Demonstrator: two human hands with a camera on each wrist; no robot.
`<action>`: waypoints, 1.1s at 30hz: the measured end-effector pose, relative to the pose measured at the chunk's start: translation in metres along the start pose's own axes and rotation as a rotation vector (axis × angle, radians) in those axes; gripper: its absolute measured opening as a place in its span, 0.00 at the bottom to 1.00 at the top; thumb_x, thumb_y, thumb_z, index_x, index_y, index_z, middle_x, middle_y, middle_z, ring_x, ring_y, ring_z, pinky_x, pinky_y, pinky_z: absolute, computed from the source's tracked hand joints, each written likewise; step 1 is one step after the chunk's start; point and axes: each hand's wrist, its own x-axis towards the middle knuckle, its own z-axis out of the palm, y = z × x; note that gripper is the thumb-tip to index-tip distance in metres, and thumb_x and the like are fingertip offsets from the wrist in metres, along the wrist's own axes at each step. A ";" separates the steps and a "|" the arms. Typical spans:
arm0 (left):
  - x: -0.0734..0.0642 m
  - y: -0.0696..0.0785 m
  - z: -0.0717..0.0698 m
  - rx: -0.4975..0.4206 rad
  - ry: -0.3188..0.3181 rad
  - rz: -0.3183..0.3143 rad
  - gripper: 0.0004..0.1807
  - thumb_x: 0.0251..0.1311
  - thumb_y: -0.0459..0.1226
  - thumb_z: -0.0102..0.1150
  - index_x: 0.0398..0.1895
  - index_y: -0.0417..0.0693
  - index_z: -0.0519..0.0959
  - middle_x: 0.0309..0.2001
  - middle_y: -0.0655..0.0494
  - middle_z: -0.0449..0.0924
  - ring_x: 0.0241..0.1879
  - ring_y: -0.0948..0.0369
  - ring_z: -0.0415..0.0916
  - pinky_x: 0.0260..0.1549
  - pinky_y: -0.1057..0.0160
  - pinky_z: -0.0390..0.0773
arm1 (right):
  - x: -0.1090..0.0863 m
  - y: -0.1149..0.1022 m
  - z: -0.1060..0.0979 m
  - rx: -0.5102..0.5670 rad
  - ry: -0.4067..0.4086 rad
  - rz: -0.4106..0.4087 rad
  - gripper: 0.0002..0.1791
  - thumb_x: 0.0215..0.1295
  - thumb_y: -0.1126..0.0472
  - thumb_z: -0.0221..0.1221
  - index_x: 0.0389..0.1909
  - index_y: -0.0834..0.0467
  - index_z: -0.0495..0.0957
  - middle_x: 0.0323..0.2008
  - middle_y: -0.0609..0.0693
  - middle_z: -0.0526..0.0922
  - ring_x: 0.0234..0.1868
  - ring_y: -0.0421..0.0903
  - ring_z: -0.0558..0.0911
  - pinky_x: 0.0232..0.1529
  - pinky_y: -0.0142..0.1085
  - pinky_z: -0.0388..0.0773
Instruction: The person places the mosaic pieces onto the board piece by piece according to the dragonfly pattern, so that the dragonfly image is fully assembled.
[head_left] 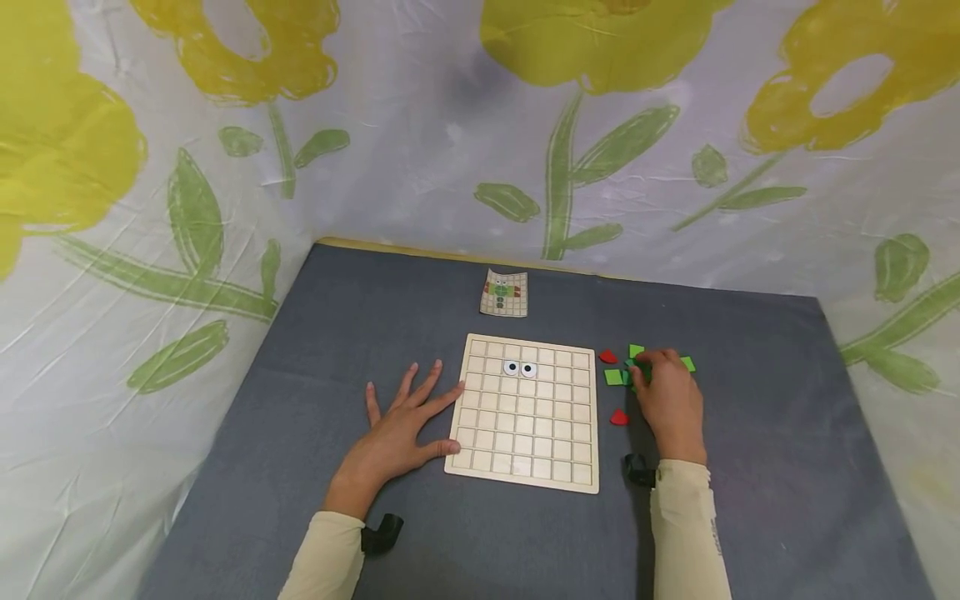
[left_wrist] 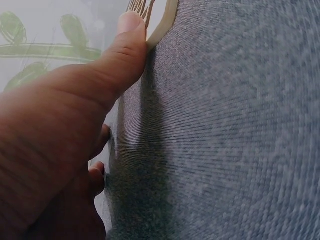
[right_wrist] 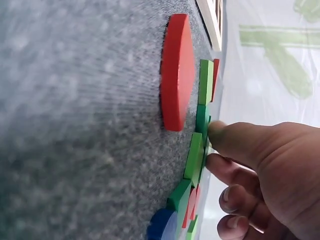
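Observation:
A wooden grid board (head_left: pixel 525 486) lies on the dark table, with two round eye pieces (head_left: pixel 520 368) side by side in its upper part. My left hand (head_left: pixel 397 437) has its fingers spread; forefinger and thumb rest on the board's left edge. In the left wrist view the thumb (left_wrist: pixel 122 55) presses the board's corner (left_wrist: pixel 162 25). My right hand (head_left: pixel 670 400) reaches among small coloured pieces right of the board, thumb and forefinger at a dark green piece (right_wrist: pixel 202 117). I cannot tell whether they pinch it. Light green squares (head_left: pixel 613 377) and red pieces (head_left: pixel 618 417) lie about it.
A small picture card (head_left: pixel 505 293) with a coloured pattern on a grid lies behind the board. A blue round piece (right_wrist: pixel 162 224) shows in the right wrist view. White cloth painted with yellow flowers (head_left: pixel 600 42) hangs round the table (head_left: pixel 360 317).

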 end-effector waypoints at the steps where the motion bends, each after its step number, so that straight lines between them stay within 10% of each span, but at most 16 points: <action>1: 0.000 0.000 0.000 0.000 -0.002 -0.001 0.51 0.56 0.64 0.72 0.83 0.72 0.62 0.86 0.55 0.45 0.85 0.41 0.34 0.66 0.17 0.20 | 0.001 -0.001 0.001 -0.003 0.001 0.002 0.13 0.73 0.62 0.67 0.53 0.65 0.85 0.51 0.65 0.82 0.45 0.67 0.85 0.44 0.64 0.82; 33: 0.000 -0.004 0.002 -0.013 0.002 0.007 0.50 0.57 0.65 0.70 0.83 0.72 0.62 0.86 0.56 0.44 0.85 0.42 0.34 0.66 0.18 0.20 | 0.002 -0.021 -0.005 0.028 -0.050 -0.043 0.10 0.70 0.63 0.70 0.48 0.62 0.84 0.45 0.62 0.82 0.38 0.60 0.85 0.35 0.58 0.82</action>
